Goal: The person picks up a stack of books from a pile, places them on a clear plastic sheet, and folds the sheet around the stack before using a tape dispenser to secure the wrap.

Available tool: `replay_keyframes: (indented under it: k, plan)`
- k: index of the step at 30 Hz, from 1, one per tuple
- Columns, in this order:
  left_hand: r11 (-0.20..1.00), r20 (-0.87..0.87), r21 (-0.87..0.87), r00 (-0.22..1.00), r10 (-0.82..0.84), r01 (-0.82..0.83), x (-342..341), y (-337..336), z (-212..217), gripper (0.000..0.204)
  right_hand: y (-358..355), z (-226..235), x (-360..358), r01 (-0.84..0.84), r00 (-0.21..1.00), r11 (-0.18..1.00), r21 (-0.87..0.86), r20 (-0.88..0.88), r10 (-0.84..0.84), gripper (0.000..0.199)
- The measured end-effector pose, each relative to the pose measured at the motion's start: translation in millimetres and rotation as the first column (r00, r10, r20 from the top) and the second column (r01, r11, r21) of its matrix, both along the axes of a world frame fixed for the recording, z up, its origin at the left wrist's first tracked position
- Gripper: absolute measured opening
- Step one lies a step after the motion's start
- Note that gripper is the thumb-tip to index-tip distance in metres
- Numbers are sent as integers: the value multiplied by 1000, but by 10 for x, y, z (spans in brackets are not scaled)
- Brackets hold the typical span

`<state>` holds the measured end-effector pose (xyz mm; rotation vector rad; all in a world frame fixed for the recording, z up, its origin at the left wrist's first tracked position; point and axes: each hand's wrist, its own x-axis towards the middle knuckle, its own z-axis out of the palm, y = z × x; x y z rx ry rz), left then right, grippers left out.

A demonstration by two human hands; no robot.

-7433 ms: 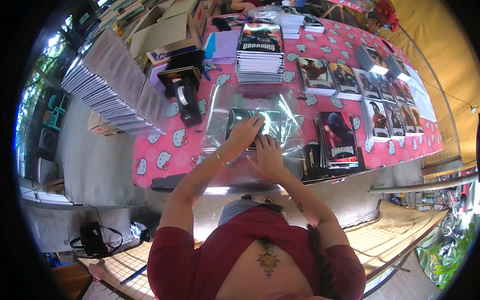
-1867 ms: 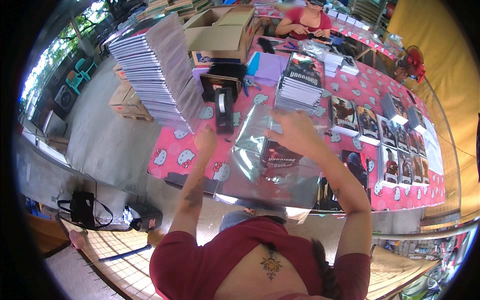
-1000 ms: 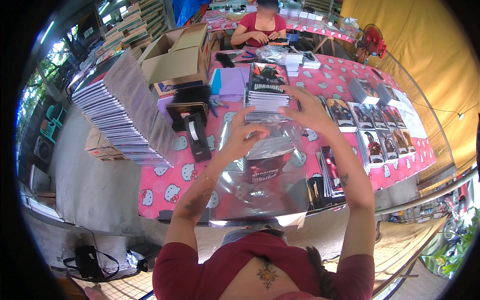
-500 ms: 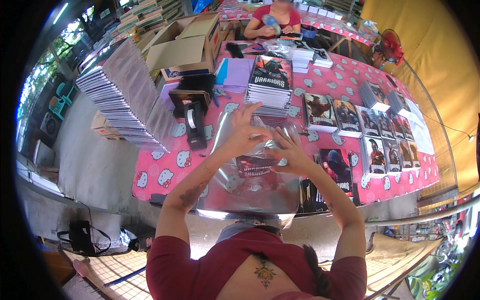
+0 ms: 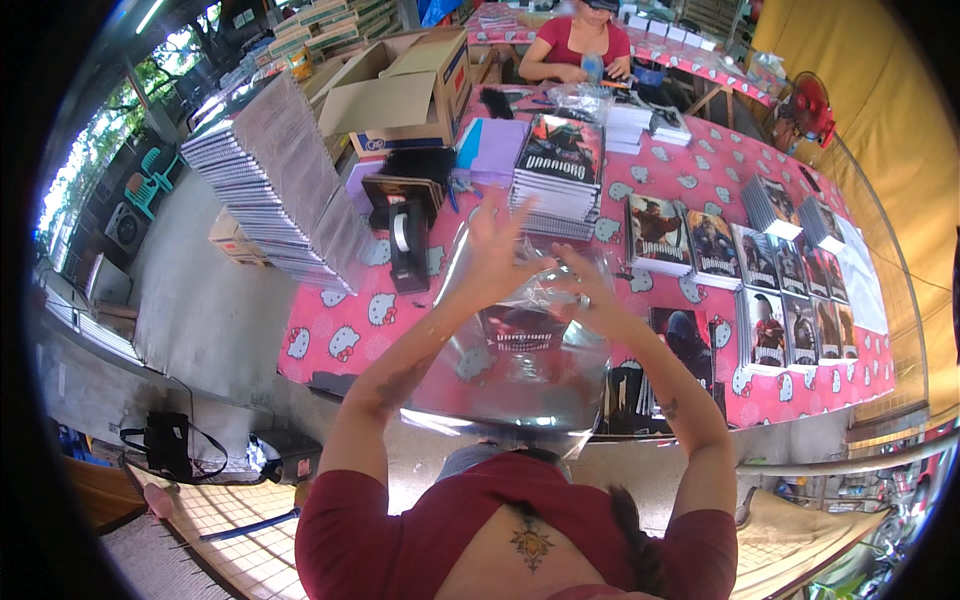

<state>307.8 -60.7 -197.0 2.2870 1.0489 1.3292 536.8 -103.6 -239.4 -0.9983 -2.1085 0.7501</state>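
Note:
A dark-covered book [image 5: 525, 330] lies beneath a large sheet of clear plastic film [image 5: 480, 385] on the near side of the table, and the film reaches over the front edge. Above the book's far part is my left hand [image 5: 495, 255], blurred, its fingers apart and raised. My right hand [image 5: 590, 300] is over the film at the book's right, fingers spread and slightly blurred. Whether either hand touches the film is hard to make out. Just beyond my hands stands a tall stack of books [image 5: 557, 175]. A black tape dispenser [image 5: 407, 245] is left of my left hand.
A high stack of plastic-wrapped notebooks [image 5: 275, 190] leans at the left, near an open carton [image 5: 400, 105]. Book piles [image 5: 658, 235] fill the right side of the pink patterned tablecloth [image 5: 335, 340]. A co-worker [image 5: 580, 50] sits across the table; a red fan [image 5: 808, 108] stands far right.
My left hand has lifted and its fingers have spread. My right hand has stayed close to the film. The whole view has shifted slightly, and the co-worker's hands have come lower.

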Motion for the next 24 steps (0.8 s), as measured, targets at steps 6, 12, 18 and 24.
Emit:
replay_keyframes:
  k: [6, 12, 18, 24]
  plan:
    - [961, -529, 206, 847, -51, 186, -246, -518, 500, 63, 879, 216, -110, 134, 982, 932, -336, 170, -80, 50]
    - [852, 290, -453, 947, -137, 262, -585, 12, 209, 44, 870, 729, -209, -49, 986, 943, -329, 134, 98, 53]
    - [595, 356, -671, 896, -267, 444, -510, 252, -366, 47, 627, 165, -116, -161, 949, 928, -337, -311, 52, 47]
    - [698, 374, -527, 870, -321, 484, -412, 364, -281, 28, 685, 576, -324, 82, 995, 992, -94, 70, -76, 19]
